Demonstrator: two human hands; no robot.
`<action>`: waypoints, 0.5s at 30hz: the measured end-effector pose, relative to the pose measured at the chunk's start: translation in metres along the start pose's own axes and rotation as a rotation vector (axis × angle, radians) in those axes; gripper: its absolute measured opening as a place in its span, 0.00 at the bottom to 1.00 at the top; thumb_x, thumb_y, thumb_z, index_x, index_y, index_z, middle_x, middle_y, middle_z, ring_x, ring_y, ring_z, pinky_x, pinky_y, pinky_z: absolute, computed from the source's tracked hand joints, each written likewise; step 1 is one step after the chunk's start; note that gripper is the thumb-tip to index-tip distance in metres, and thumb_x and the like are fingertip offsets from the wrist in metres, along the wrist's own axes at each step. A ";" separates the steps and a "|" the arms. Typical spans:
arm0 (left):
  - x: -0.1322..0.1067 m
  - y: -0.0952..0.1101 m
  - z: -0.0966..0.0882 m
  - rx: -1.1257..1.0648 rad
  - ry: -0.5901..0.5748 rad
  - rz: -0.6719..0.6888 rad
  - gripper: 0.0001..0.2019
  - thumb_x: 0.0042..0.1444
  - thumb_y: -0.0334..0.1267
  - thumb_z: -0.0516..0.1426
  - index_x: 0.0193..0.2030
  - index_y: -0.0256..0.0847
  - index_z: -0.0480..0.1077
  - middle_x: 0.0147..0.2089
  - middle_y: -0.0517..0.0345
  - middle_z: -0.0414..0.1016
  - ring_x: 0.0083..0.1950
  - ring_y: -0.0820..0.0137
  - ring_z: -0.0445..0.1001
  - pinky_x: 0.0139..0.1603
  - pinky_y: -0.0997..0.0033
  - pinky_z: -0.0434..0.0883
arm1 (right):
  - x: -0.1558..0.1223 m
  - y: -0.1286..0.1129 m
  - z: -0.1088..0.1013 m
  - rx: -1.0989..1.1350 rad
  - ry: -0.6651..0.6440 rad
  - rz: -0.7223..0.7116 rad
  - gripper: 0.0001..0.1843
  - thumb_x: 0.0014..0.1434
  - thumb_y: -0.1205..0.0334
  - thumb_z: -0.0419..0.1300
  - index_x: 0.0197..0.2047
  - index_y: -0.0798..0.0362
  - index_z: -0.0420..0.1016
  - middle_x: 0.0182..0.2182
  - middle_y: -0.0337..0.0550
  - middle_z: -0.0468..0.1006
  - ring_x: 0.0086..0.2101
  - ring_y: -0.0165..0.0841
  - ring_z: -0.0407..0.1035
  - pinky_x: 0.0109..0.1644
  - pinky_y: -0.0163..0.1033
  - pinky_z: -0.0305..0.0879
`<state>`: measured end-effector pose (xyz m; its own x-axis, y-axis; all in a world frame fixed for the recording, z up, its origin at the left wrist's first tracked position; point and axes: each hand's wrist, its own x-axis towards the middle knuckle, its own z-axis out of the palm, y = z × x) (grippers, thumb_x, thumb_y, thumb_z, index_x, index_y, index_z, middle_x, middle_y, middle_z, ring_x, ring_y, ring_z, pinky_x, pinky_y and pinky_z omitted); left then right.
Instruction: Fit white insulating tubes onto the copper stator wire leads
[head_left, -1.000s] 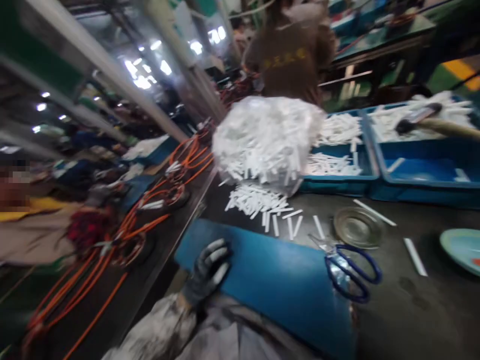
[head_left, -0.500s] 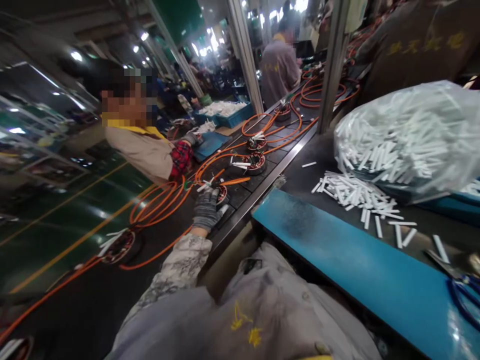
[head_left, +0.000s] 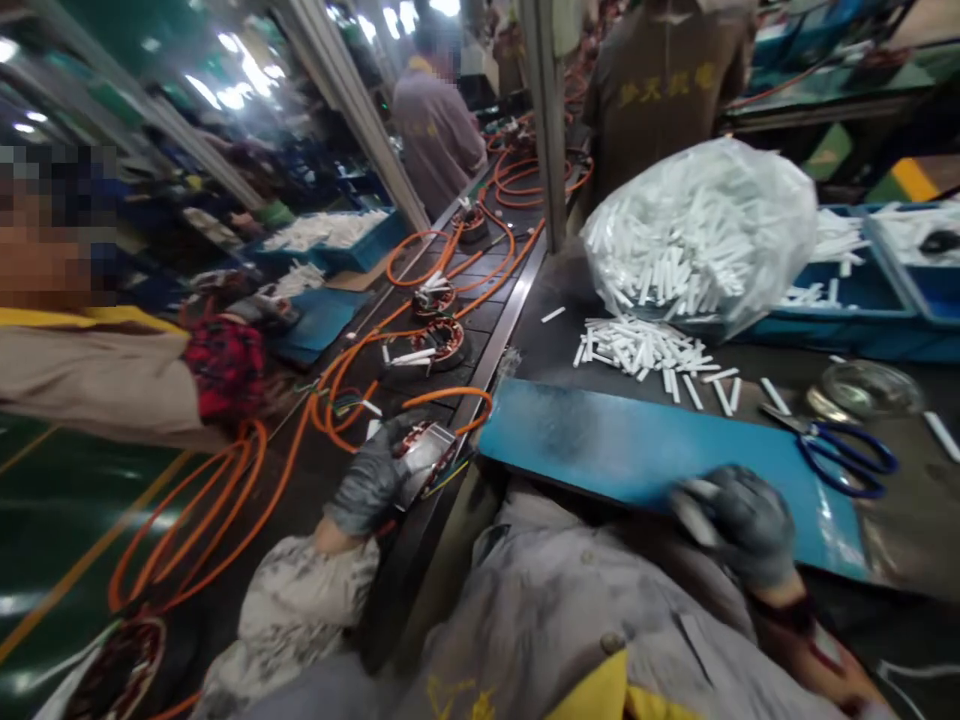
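Note:
My left hand (head_left: 369,480), in a grey glove, grips a motor stator (head_left: 424,458) with copper windings and orange leads at the near edge of the black conveyor (head_left: 420,270). My right hand (head_left: 739,520), also gloved, hovers over the near edge of the blue mat (head_left: 637,450) with its fingers curled around a small white piece that I cannot make out clearly. Past the mat lie loose white tubes (head_left: 645,352) and a clear bag of white tubes (head_left: 697,235).
Blue-handled scissors (head_left: 840,452) and a metal dish (head_left: 866,388) lie right of the mat. Blue bins (head_left: 870,300) hold more tubes. More stators (head_left: 439,340) with orange cables ride the conveyor. A person in a red sleeve (head_left: 225,365) sits at left; others stand behind.
The view swung right. My left hand pulled the stator from the belt toward me. My right hand came into view over the blue mat.

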<state>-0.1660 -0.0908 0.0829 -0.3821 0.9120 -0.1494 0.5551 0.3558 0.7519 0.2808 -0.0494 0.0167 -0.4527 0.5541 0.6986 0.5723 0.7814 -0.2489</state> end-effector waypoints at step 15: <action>0.076 0.088 0.050 -0.402 -0.385 0.053 0.29 0.56 0.55 0.64 0.59 0.39 0.73 0.48 0.49 0.83 0.46 0.58 0.83 0.50 0.52 0.82 | 0.043 -0.006 0.077 0.163 -0.214 0.108 0.16 0.75 0.53 0.55 0.56 0.52 0.78 0.43 0.48 0.85 0.41 0.37 0.78 0.45 0.42 0.73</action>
<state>-0.1096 0.0201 0.1055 -0.0217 0.9622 -0.2714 0.2118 0.2698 0.9393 0.2056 -0.0079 -0.0037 -0.5390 0.6709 0.5093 0.5155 0.7409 -0.4305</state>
